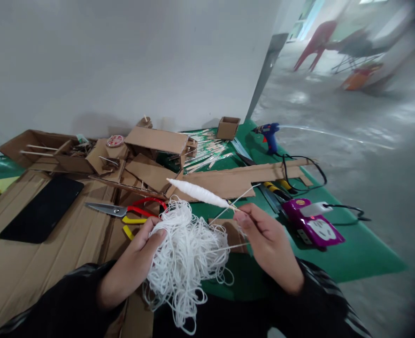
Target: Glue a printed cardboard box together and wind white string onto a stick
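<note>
My left hand (140,253) is closed on a loose, tangled bundle of white string (189,258) that hangs down toward my lap. Between the fingertips of my right hand (265,239) is pinched the lower end of a thin stick wrapped in white string (200,193). The wound part is thick in the middle and tapers to a bare tip pointing up and left. Strands run from the bundle across to my right hand. Just beyond my left hand lie red-handled scissors (123,210) and a tool with yellow handles (133,220).
A black phone (42,209) lies on the cardboard (20,263) at left. Cardboard boxes (158,141) and thin wooden sticks (211,152) stand along the wall. At right are a blue glue gun (271,136), its cord, and a purple power strip (311,225) near the green table's edge (376,258).
</note>
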A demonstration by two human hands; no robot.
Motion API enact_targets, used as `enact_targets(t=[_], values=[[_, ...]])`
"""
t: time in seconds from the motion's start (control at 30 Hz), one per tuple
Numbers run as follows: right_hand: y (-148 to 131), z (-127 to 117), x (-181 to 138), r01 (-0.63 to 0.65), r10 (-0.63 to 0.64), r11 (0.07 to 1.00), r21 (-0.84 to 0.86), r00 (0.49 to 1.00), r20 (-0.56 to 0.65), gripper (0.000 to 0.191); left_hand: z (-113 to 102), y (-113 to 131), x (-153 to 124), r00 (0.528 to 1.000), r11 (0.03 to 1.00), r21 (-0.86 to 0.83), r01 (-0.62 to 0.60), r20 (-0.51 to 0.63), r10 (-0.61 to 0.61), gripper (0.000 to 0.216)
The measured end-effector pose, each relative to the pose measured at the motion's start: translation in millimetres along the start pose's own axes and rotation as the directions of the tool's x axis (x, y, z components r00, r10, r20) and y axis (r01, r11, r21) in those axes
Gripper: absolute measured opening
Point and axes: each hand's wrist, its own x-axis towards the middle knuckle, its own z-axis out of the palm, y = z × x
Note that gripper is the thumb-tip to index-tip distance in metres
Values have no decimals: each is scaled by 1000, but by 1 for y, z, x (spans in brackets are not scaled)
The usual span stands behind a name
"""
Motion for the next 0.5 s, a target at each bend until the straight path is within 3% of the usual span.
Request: enact_targets(t=[0.07,0.13,0.2,0.3,0.4,0.5], values=[[-8,-4,-3,-170,139,895,412,985,103,27,0,0,0,1000,1000,-26,3,13,-3,34],[-17,-4,-4,-261,184,661,704,965,184,24,-1,0,0,1000,999,-53,12,28,-11,38],[-24,-3,-5,-276,177,451,849,960,218,21,-2,-1,0,999,999,-51,20,51,-17,40],[-28,1,-5,-289,168,240,927,953,253,18,-5,-1,0,997,1000,-5,17,75,-16,36],[-27,7,-7,-375,157,163,912,923,351,18,-8,0,-4,993,1000,22,6,115,-8,33],[-25,17,-13,-438,180,291,851,898,401,22,-12,4,-10,985,998,48,-44,169,36,41]])
